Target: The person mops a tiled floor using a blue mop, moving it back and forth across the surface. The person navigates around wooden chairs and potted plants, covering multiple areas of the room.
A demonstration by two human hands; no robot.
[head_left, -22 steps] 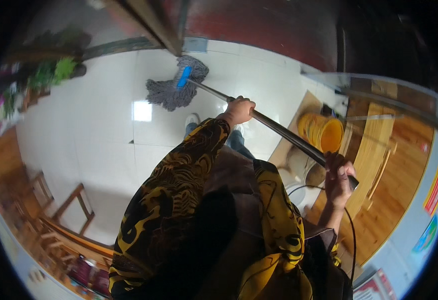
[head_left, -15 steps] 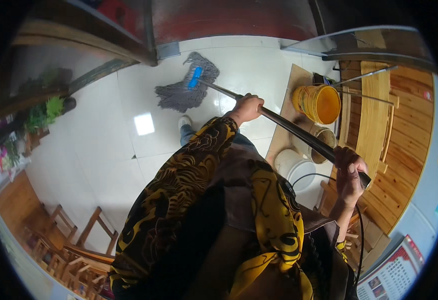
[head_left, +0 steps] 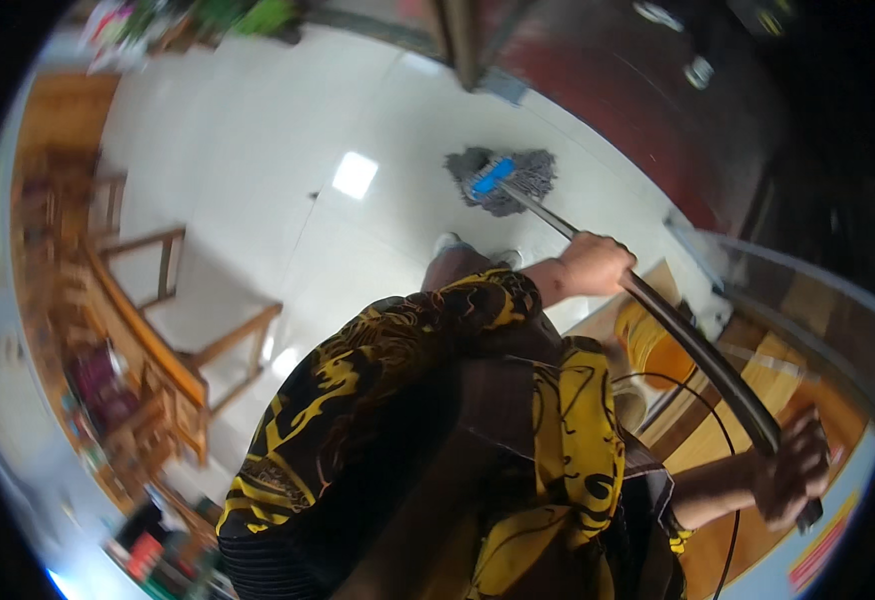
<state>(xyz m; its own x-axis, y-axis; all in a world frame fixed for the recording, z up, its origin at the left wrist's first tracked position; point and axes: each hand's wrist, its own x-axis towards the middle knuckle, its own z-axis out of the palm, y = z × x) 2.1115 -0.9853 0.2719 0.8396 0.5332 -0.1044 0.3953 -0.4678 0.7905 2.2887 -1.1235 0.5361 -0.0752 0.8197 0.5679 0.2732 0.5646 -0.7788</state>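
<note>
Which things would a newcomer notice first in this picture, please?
The gray mop head with its blue clamp lies on the pale floor, upper middle. Its dark pole runs through the left hand to the right hand, lower right. A yellow bucket shows partly behind the pole.

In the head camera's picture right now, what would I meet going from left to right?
Wooden furniture → bright light patch → mop head → left grip on the handle → yellow bucket → right grip near the handle's upper end.
</note>
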